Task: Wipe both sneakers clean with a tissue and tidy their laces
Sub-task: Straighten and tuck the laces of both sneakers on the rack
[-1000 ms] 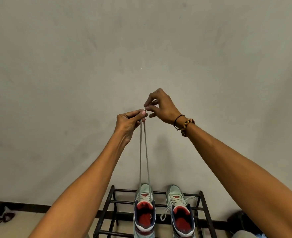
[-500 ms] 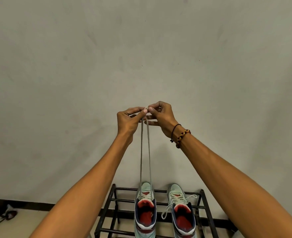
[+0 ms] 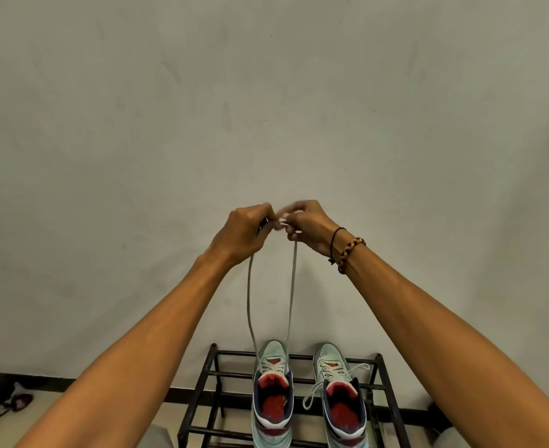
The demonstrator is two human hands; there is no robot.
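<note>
While both lace ends [image 3: 290, 286] are pinched taut in the left hand [image 3: 242, 232] and right hand [image 3: 305, 223], the left sneaker [image 3: 273, 396] could be tipped off the rack [image 3: 198, 396] by further pulling.

mint sneakers [image 3: 308, 392] on rack [image 3: 392, 399], laces [image 3: 290, 286] raised

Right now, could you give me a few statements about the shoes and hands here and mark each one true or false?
1. Both hands, the left hand and right hand, hold up the laces of the left sneaker. True.
2. The right sneaker has its laces tied in a neat bow. False: they lie loose across it.
3. The sneakers stand on a black metal rack. True.
4. Bracelets sit on the left wrist. False: the bracelets are on the right wrist.
</note>
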